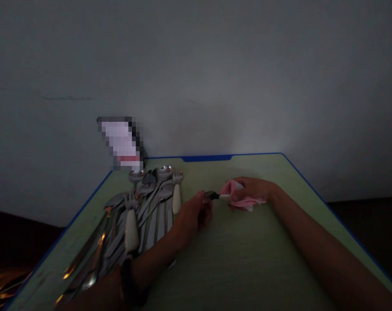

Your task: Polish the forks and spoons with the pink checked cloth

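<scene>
Likely light, stiff and slick, the utensil [224, 197] suits your hold: left grip [189, 217] pinching its metal end [210, 195], right grip [256, 189] clasping pink cloth [248, 202] around its handle [226, 198].

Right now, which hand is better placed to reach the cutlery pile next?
Left, probably: the left hand is nearer the cutlery pile; the right hand sits farther off, gripping the pink cloth. Both are occupied with one utensil.
</scene>
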Available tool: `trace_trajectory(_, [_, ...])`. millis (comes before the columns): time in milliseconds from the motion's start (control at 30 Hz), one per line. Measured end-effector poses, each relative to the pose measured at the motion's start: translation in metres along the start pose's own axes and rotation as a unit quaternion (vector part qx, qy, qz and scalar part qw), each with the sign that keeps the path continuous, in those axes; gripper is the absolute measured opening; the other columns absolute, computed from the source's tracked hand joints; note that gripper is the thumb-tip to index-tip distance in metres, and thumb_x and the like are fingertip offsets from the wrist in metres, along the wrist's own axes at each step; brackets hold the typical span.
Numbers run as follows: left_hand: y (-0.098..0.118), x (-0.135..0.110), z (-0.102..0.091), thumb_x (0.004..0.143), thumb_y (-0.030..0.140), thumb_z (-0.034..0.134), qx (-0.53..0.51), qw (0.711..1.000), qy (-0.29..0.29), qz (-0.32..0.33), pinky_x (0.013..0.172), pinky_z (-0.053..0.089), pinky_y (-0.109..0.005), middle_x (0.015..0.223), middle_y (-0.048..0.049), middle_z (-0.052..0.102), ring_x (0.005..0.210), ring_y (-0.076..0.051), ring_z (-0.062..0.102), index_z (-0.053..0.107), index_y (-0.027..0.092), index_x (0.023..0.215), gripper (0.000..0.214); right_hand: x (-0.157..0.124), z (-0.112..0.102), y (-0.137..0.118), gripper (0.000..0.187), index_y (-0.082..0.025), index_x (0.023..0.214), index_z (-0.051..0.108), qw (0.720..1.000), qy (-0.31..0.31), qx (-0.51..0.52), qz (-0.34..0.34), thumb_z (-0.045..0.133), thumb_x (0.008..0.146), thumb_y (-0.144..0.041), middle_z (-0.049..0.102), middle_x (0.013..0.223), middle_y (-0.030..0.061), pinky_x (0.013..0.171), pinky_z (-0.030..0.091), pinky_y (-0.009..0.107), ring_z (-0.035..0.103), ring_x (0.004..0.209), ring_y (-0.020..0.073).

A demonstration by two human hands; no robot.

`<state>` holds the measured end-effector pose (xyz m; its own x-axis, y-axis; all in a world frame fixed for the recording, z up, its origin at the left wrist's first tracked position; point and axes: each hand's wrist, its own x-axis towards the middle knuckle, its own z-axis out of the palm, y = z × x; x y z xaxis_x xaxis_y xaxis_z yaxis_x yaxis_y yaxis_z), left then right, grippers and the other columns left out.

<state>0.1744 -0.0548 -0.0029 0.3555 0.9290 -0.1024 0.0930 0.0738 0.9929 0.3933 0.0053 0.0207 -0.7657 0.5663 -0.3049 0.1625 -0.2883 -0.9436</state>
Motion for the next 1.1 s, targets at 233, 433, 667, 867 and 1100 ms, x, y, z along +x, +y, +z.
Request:
trace_trajectory(233, [-0.001, 0.003, 0.001, 0.081, 0.064, 0.028, -0.073, 0.995, 0.018, -0.062, 0.037, 0.024, -0.019, 0.044, 0.0045, 0.045, 0.036, -0.008, 0.036, 0.053, 0.016, 0.070, 0.055, 0.000, -0.001, -0.001, 0.036, -0.014, 0.103, 0.057, 1.000, 0.004, 0.002, 0.011, 0.066, 0.070, -0.025, 0.067, 0.074, 0.0018, 0.041, 0.039, 0.015, 0.056, 0.050, 0.0069])
trace_trajectory(433, [0.000, 0.000, -0.001, 0.085, 0.054, 0.031, -0.060, 0.998, -0.024, -0.004, 0.039, 0.027, -0.019, 0.050, 0.0047, 0.045, 0.040, -0.009, 0.036, 0.050, 0.017, 0.076, 0.042, 0.000, 0.000, 0.000, 0.039, -0.013, 0.102, 0.057, 1.000, 0.007, 0.006, 0.019, 0.069, 0.066, -0.023, 0.066, 0.075, 0.0019, 0.043, 0.042, 0.016, 0.057, 0.052, 0.0076])
trace_trajectory(667, [0.000, -0.004, -0.004, 0.088, 0.040, 0.035, 0.042, 0.996, -0.043, 0.061, 0.044, 0.029, -0.018, 0.055, 0.0055, 0.045, 0.045, -0.008, 0.036, 0.047, 0.018, 0.075, 0.029, -0.002, 0.001, -0.005, 0.046, -0.016, 0.105, 0.057, 0.996, 0.023, -0.070, 0.059, 0.072, 0.062, -0.024, 0.065, 0.078, 0.0000, 0.046, 0.042, 0.015, 0.056, 0.056, 0.0069])
trace_trajectory(867, [0.009, -0.007, -0.002, 0.083, 0.030, 0.047, 0.096, 0.994, -0.020, 0.050, 0.049, 0.032, -0.018, 0.059, 0.0069, 0.045, 0.050, -0.008, 0.039, 0.049, 0.018, 0.080, 0.012, -0.001, 0.009, -0.015, 0.044, -0.017, 0.104, 0.062, 0.971, 0.014, -0.228, 0.070, 0.071, 0.061, -0.023, 0.064, 0.079, -0.0015, 0.052, 0.041, 0.015, 0.055, 0.062, 0.0075])
trace_trajectory(1100, [0.018, -0.007, -0.001, 0.081, 0.033, 0.050, 0.166, 0.984, -0.022, 0.056, 0.058, 0.038, -0.020, 0.068, 0.0028, 0.053, 0.065, -0.013, 0.049, 0.057, 0.016, 0.079, 0.018, 0.000, 0.009, -0.016, 0.038, -0.017, 0.100, 0.064, 0.952, 0.003, -0.296, 0.072, 0.068, 0.064, -0.027, 0.063, 0.075, -0.0023, 0.050, 0.039, 0.016, 0.051, 0.059, 0.0072])
